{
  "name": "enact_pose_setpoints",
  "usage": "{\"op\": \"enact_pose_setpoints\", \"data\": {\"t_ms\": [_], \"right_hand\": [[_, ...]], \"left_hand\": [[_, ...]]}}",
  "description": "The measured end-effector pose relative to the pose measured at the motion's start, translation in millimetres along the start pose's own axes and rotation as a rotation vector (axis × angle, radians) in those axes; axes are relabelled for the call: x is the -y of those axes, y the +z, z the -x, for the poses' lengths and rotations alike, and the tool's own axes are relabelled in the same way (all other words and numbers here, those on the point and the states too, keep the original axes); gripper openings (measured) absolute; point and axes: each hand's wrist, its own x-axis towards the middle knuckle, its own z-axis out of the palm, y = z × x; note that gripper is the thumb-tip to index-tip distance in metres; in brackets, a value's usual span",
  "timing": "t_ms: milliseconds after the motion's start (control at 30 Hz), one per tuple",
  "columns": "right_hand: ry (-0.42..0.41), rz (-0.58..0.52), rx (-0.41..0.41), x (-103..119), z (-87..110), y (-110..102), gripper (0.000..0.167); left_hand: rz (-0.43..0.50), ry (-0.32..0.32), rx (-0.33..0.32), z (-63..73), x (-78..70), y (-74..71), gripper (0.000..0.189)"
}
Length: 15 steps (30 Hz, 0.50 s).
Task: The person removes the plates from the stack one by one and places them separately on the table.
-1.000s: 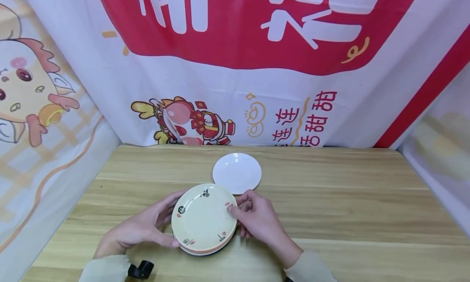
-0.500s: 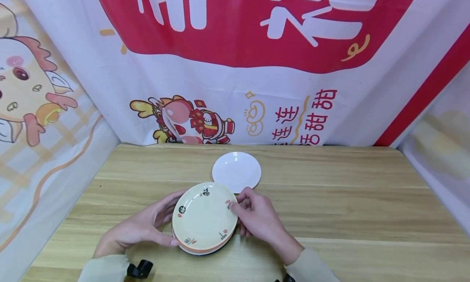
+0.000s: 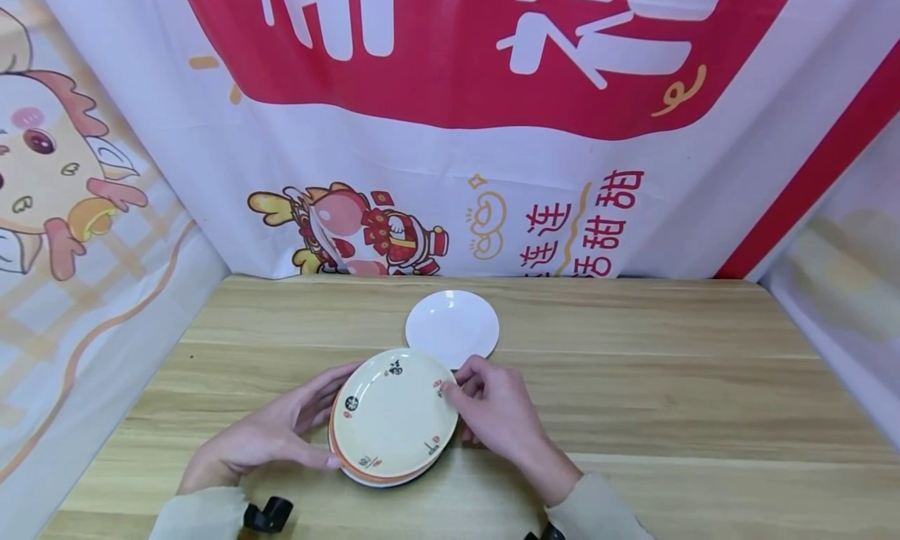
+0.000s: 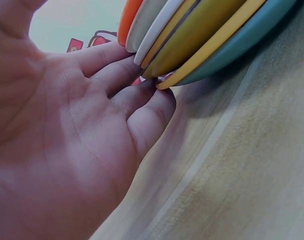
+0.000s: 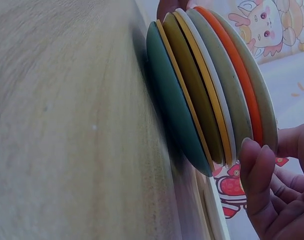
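Observation:
In the head view, a cream plate with small printed motifs tops a stack of several plates. My right hand pinches its right rim, thumb above and fingers beneath. An orange plate rim shows below it on the left. My left hand holds the stack's left side, thumb at the near edge and fingers farther back; in the left wrist view its fingers touch the lower rims. The right wrist view shows the layers side-on, with a teal plate at the bottom. Right fingertips meet the upper plates' edges.
A white plate lies just behind the stack on the wooden table. A printed cloth hangs at the table's back edge, with more cloth along the left and right sides.
The cream plate has slid slightly right and turned a little with my right hand, baring more of the orange rim on the left. My left hand has hardly moved.

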Motion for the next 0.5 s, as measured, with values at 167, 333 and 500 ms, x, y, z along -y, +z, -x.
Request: {"op": "enact_pose_setpoints", "data": {"t_ms": [167, 333, 500], "right_hand": [[0.006, -0.046, -0.012, 0.9, -0.4, -0.7, 0.013], [0.037, -0.139, -0.006, 2.8, -1.0, -3.0, 0.014], [0.061, -0.203, -0.005, 3.5, -2.0, -4.8, 0.017]], "left_hand": [[-0.002, 0.012, 0.009, -0.4, -1.0, -0.2, 0.108], [-0.005, -0.016, 0.006, -0.5, -1.3, 0.2, 0.108], [-0.008, -0.019, 0.005, 0.0, -1.6, 0.4, 0.108]]}}
